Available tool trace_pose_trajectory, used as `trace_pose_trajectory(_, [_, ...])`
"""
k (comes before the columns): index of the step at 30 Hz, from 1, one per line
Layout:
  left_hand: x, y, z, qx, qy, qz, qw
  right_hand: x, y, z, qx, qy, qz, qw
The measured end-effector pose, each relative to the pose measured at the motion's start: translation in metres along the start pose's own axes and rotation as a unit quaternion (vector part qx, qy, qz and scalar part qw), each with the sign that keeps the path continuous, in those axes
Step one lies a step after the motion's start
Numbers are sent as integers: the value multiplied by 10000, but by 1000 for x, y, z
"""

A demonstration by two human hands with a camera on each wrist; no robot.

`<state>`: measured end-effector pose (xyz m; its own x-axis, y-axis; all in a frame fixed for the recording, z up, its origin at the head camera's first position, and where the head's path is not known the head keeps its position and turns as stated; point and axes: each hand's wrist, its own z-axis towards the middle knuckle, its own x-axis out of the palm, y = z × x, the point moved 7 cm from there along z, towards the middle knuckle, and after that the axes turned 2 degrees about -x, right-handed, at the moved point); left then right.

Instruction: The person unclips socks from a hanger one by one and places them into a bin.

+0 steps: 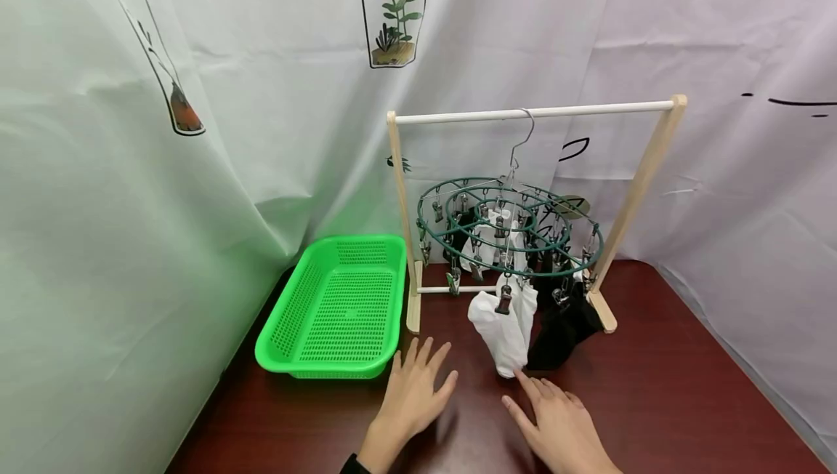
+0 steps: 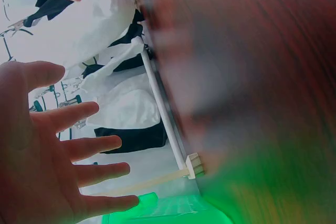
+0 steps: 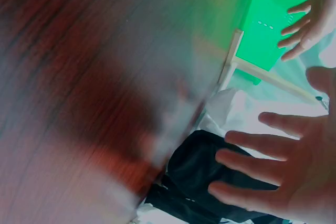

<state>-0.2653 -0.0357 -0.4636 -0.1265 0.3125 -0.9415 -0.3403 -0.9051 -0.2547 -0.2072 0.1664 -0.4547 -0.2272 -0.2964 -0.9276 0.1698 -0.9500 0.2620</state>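
Note:
My left hand (image 1: 413,395) is held over the table with its fingers straight and spread, just right of the basket's near corner. Likewise extended, the fingers of my right hand (image 1: 561,423) point toward the hanging socks. Its index fingertip overlaps the lower end of a white sock (image 1: 500,332) in the head view; whether they touch I cannot tell. A black sock (image 1: 567,328) hangs to the right of it. Both hang from a round green clip hanger (image 1: 556,243), with more white and black socks behind. Neither hand holds anything.
The clip hanger's hook hangs on the white bar (image 1: 458,118) of a wooden rack (image 1: 644,169). A green plastic basket (image 1: 346,318) stands on the dark red table (image 1: 660,387), left of the rack. Printed white cloth (image 1: 294,96) closes off the back and sides.

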Motion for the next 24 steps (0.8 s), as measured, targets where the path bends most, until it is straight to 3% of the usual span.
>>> trace_pose_trajectory(4, [-6,-2,3,18,-102,-283,9995,-21,2,6,-111,-930,469,9945])
trace_pose_trajectory(7, [-10,-4,6,14,-222,-619,9978,-41,5,12,-414,-1704,660,9823])
trace_pose_trajectory(11, [-14,-6,12,-10,-368,-1049,9938,-63,7,23,-697,-2267,782,9683])
trace_pose_trajectory(16, [-13,-7,18,-104,-345,-1495,9881,-76,10,39,-680,-2173,1029,9683])
trace_pose_trajectory(24, [-9,-12,23,-126,-156,-1619,9866,-80,16,71,-568,-1638,1823,9678])
